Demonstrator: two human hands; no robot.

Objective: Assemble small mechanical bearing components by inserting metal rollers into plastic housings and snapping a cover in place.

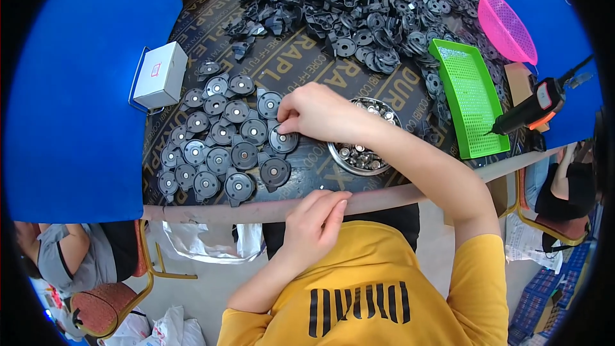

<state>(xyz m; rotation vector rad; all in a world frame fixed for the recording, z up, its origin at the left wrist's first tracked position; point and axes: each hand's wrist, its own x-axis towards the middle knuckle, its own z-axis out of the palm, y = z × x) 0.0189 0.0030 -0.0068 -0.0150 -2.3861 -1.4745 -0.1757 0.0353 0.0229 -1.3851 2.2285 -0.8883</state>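
My right hand [317,112] reaches across the table, fingers bent down and fingertips pressed at a round black plastic part [282,142] with a metal centre. Whether a small piece is pinched in those fingers is hidden. Several similar black disc-shaped parts [218,160] lie in a loose cluster to the left, many with a shiny metal piece in the middle. Under my right forearm stands a round metal bowl [335,157] of small silvery metal pieces [360,156]. My left hand [312,223] is closed at the table's front edge, its fingers pressed together; what they hold cannot be made out.
A large heap of black plastic parts [346,0] covers the far side. At right are a green perforated tray [442,83], a pink basket [506,25] and a black electric screwdriver [532,107]. A white box [161,77] stands left. Blue partitions [83,90] flank the table; other people sit beyond.
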